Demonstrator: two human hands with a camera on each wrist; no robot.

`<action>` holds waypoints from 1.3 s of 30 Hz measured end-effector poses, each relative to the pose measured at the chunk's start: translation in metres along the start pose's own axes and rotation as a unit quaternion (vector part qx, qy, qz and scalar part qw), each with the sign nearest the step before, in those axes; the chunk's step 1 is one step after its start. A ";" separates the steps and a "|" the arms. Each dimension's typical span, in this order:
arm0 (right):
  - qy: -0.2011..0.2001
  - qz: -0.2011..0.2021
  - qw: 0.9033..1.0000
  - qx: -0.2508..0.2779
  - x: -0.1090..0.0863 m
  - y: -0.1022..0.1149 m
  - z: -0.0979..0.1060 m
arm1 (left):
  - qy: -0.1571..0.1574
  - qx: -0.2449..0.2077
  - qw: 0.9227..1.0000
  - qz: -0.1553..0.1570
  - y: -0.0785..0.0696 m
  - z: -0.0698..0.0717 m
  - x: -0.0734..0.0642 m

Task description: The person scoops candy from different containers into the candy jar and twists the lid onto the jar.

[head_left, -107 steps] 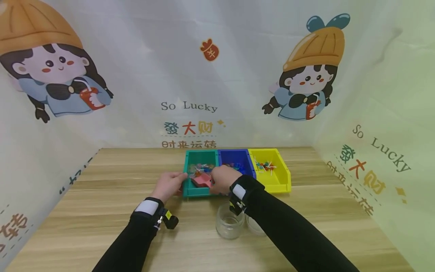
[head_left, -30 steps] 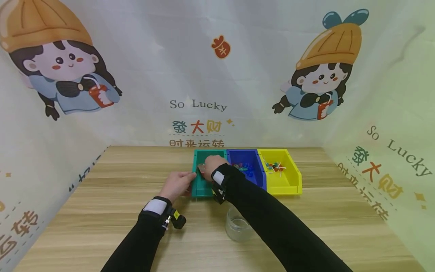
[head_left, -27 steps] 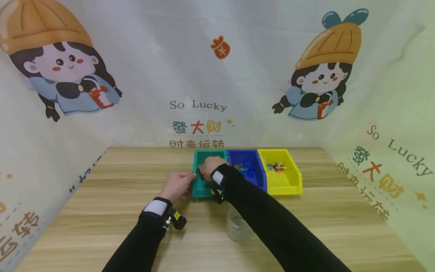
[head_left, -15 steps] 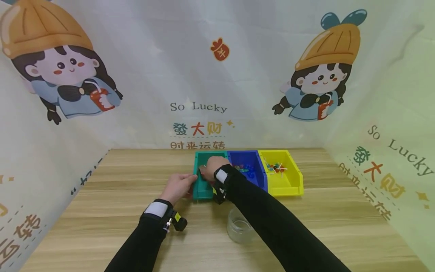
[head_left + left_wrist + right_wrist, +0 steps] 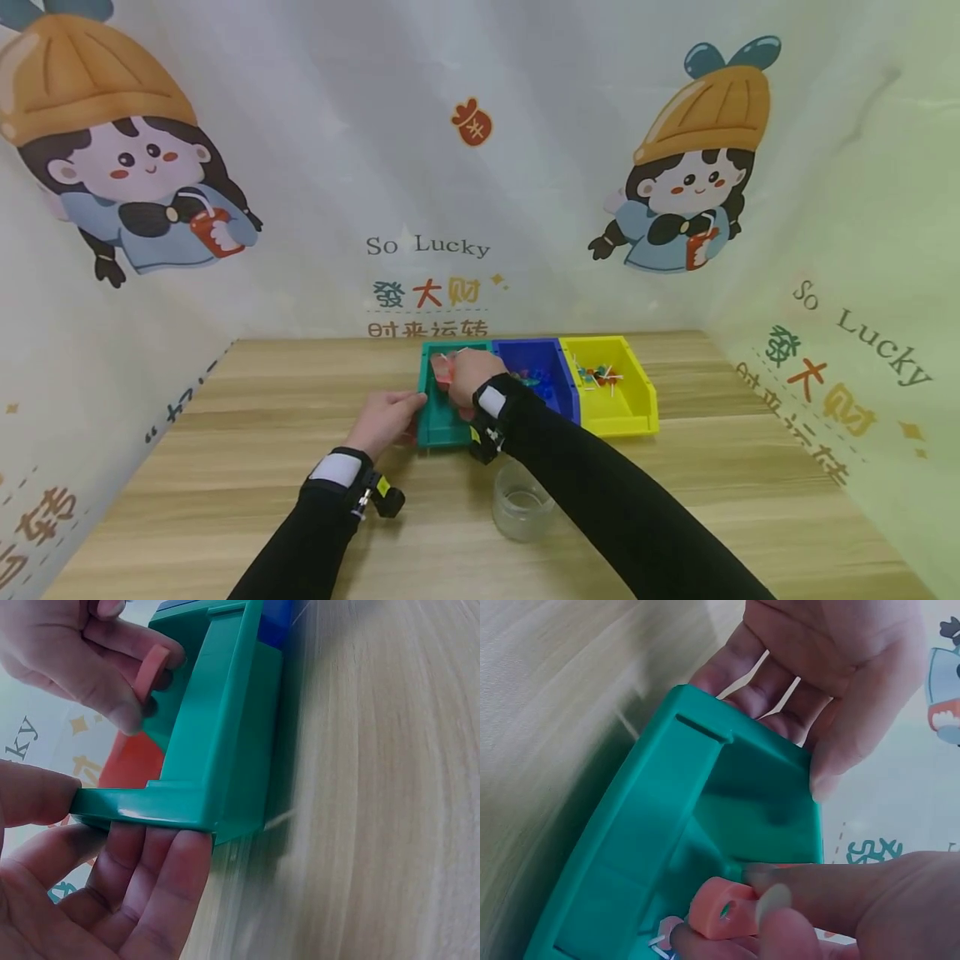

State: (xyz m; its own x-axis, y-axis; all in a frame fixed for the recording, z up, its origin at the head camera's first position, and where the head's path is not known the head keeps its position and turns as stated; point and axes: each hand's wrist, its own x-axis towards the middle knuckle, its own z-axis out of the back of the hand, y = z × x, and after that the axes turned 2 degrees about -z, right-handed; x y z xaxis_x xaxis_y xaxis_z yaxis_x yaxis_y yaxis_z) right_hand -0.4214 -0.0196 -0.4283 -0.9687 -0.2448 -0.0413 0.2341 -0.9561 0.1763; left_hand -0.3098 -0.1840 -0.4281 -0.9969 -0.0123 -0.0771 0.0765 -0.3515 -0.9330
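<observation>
At the bin row, my right hand (image 5: 477, 373) grips a pink scoop (image 5: 442, 369) inside the green bin (image 5: 444, 437). In the right wrist view the scoop's handle (image 5: 721, 909), with a hole in its end, sticks out between thumb and fingers. A few small pieces with white sticks (image 5: 664, 941) show below it; the rest of the contents are hidden by the hand. My left hand (image 5: 384, 423) holds the green bin's left wall (image 5: 142, 806), thumb on the upper edge and fingers against the outside.
A blue bin (image 5: 567, 385) with blue pieces and a yellow bin (image 5: 632, 410) with coloured pieces on white sticks adjoin the green one. In front stands a clear glass jar (image 5: 521, 508), close to my right forearm. A printed cloth (image 5: 555, 275) hangs behind the table.
Since the earliest frame the scoop has gone from the green bin's front to its back left. Over the last half second it has turned, showing more pink. My left hand keeps its hold.
</observation>
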 end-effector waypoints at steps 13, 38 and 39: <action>-0.022 -0.002 0.998 0.054 0.023 -0.032 -0.024 | -0.003 0.002 1.000 0.010 0.000 -0.001 0.000; -0.059 -0.052 0.989 0.122 -0.108 -0.013 0.070 | -0.003 0.008 1.000 0.008 0.001 -0.003 0.000; -0.060 -0.053 0.989 0.125 -0.108 -0.014 0.069 | -0.004 0.008 1.000 0.010 0.001 -0.003 0.000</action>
State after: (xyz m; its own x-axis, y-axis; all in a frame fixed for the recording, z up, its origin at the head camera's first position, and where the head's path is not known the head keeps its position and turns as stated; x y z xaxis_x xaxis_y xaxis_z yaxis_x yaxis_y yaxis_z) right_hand -0.3259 0.0315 -0.3580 -0.9931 -0.1098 0.0410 0.1169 -0.9023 0.4149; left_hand -0.3093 -0.1818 -0.4301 -0.9954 -0.0269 -0.0921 0.0956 -0.3653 -0.9260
